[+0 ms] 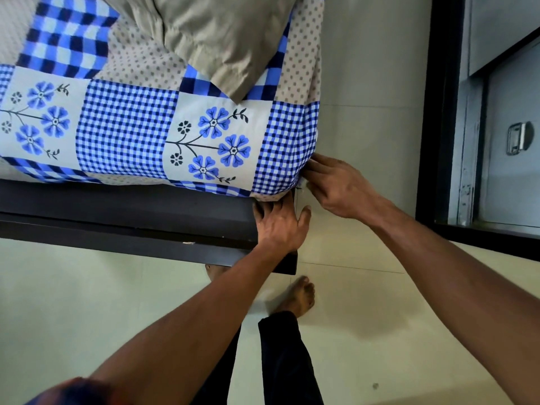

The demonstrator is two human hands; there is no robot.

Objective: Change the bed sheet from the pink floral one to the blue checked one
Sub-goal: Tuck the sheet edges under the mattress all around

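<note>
The blue checked sheet (125, 135), a patchwork of checks, blue flowers and dotted squares, covers the mattress. At the mattress's near right corner my left hand (280, 226) lies on the dark bed frame (117, 217), its fingertips hidden under the sheet's lower edge. My right hand (336, 188) presses straight fingers against the side of that corner, where the sheet folds down. No pink floral sheet is in view.
A beige pillow or folded cloth (216, 36) lies on the bed near its right edge. Pale floor tiles (365, 112) run beside the bed. A dark-framed grey door with a metal latch (517, 138) stands at the right. My bare foot (301, 296) is by the frame's corner.
</note>
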